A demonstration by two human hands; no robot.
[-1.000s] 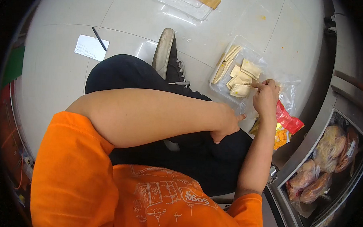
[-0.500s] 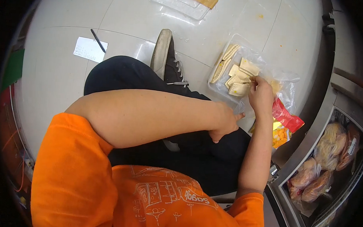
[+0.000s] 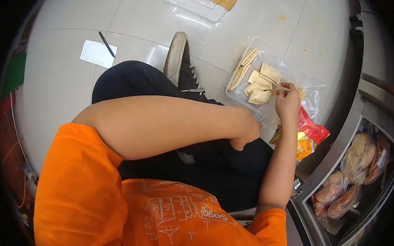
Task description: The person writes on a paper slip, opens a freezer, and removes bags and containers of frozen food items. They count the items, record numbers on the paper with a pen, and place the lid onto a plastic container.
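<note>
A clear lidless container (image 3: pixel 233 94) on the floor holds flat, pale, square pastries (image 3: pixel 259 96), some overlapping and others on edge along its left side. My right hand (image 3: pixel 288 102) is just right of them, its fingers curled and a small pale thing, too small to identify, between thumb and forefinger. Clear plastic (image 3: pixel 311 97) lies beside and partly behind that hand. My left hand (image 3: pixel 246 132) reaches across above my leg, below the container's lower edge; its knuckles face up and its fingertips are mostly hidden.
A red and yellow food packet (image 3: pixel 311 129) lies right of my right wrist. Wrapped bundles (image 3: pixel 356 159) fill an open drawer at right. Paper (image 3: pixel 95 53) with a black pen (image 3: pixel 107 44) is at upper left. A clear lid (image 3: pixel 205 6) with brown tape lies at the top.
My right hand has drawn back slightly to the right from the pastries, its thumb and forefinger now farther apart. The left hand's forefinger, earlier stretched out, is now mostly out of sight.
</note>
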